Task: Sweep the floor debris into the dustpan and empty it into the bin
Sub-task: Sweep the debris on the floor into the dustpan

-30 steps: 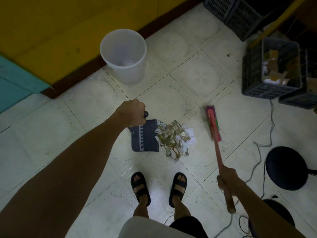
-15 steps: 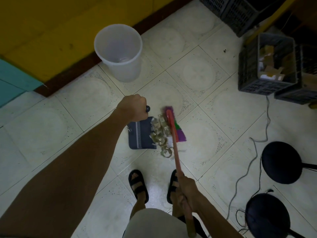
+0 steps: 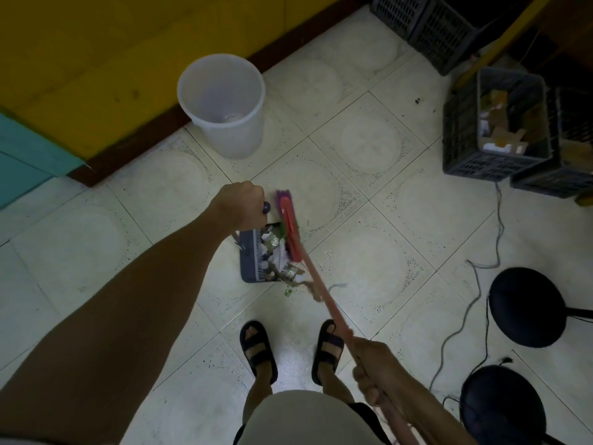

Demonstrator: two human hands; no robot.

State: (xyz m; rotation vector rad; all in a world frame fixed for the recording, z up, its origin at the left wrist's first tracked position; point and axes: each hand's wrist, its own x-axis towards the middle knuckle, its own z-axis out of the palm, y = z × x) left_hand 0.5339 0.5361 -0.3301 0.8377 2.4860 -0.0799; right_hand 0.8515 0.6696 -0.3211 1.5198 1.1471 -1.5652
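My left hand (image 3: 241, 204) grips the upright handle of a dark blue dustpan (image 3: 252, 258) that rests on the tiled floor. My right hand (image 3: 373, 367) holds the red broom handle (image 3: 321, 293); the broom head (image 3: 288, 220) with purple bristles lies against the dustpan's mouth. Crumpled paper and foil debris (image 3: 277, 255) fills the pan. A few scraps (image 3: 301, 285) lie on the tile just outside its near corner. A white plastic bin (image 3: 221, 104) stands upright by the yellow wall, beyond the dustpan.
Dark plastic crates (image 3: 494, 123) holding cardboard stand at the right, more crates (image 3: 423, 20) at the top. Two black round stools (image 3: 526, 306) and loose cables (image 3: 475, 277) occupy the right side. My sandalled feet (image 3: 288, 348) stand just behind the dustpan.
The broom swept left from beside the debris pile, pushing the pile into the dustpan. My right hand moved left and nearer my body. The dustpan stayed in place.
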